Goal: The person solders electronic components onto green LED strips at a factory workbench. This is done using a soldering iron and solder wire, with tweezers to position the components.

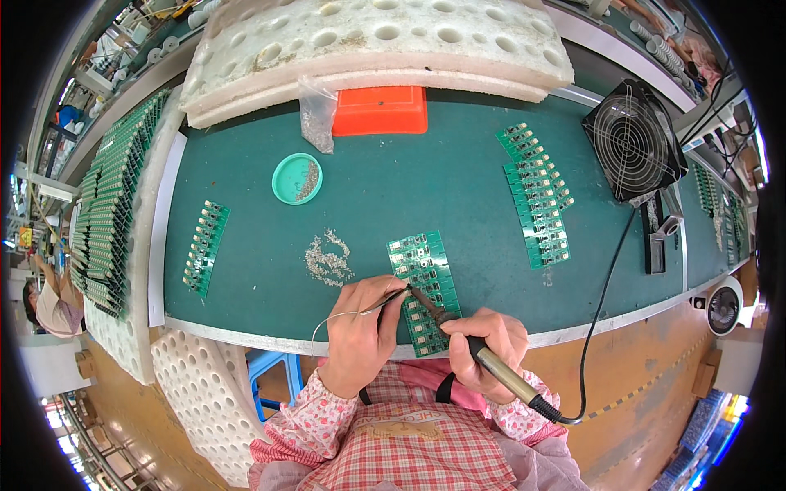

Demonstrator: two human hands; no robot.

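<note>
A green circuit board panel [425,270] lies at the front edge of the table, with rows of small pale parts on it. My right hand [489,344] is closed round a soldering iron [505,372], whose tip meets the panel near its middle. On the panel's left side, my left hand [360,323] pinches dark tweezers [385,300], their points close to the iron's tip. A thin silvery wire [324,320] also runs from these fingers and hangs down; it looks like solder. Beyond the left hand is a loose pile of tiny clear parts [327,259].
A turquoise dish [279,182], a red bin [381,112] and a plastic bag [318,119] stand farther back. More panels lie left [205,248] and right [536,196]. A black fan [629,141] is at the right; the iron's cord [607,278] crosses there. White foam [385,65] spans the back.
</note>
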